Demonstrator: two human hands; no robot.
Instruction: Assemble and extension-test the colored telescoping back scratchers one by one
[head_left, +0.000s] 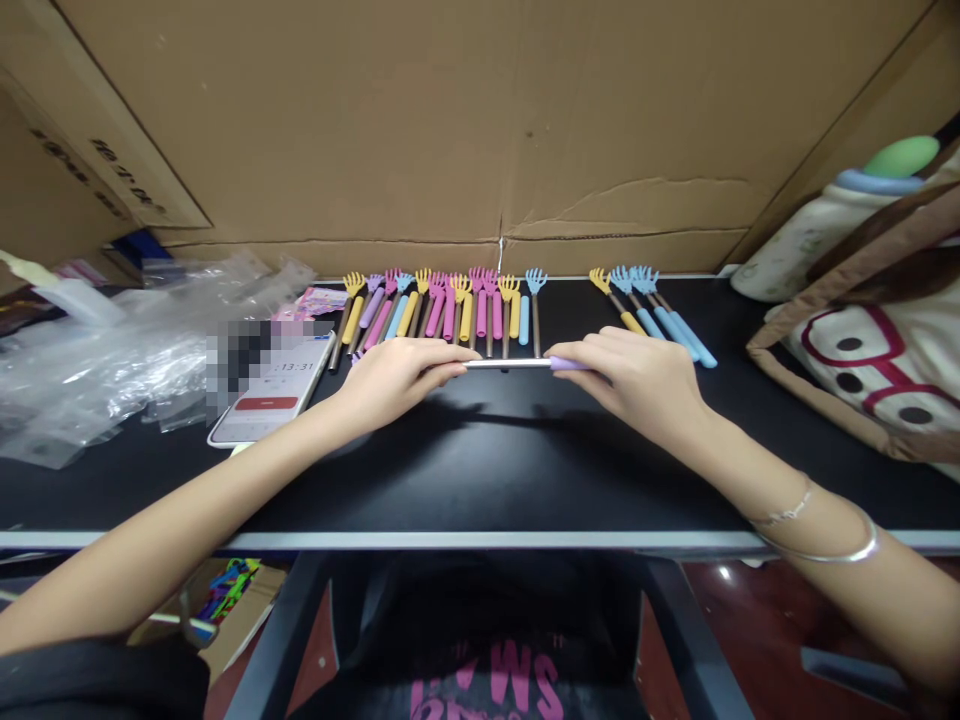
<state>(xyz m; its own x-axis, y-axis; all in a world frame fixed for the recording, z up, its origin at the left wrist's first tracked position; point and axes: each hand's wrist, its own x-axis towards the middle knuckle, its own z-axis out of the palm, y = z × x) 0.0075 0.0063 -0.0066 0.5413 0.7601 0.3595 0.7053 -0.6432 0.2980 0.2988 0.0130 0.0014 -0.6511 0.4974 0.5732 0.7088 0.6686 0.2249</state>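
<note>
Above the black table, a back scratcher [508, 364] with a bare metal rod and a purple sleeve [568, 364] is stretched level between my hands. My left hand [409, 372] is closed around the rod's left part. A bit of purple shows just past this hand, perhaps the claw end, mostly hidden. Fingers and thumb of my right hand [634, 380] are closed on the purple sleeve at the other end. Behind my hands lies a row of back scratchers [450, 308] in yellow, pink, purple and blue. Blue back scratchers [670, 322] and a yellow one [616, 303] lie apart to the right.
Clear plastic bags [142, 345] and a lit phone [274, 385] are at left. A cardboard wall [450, 120] closes off the back. On the right stand a white bottle [814, 235] and a brown-edged bag [862, 370]. Below left is a box [247, 615] of colourful pieces.
</note>
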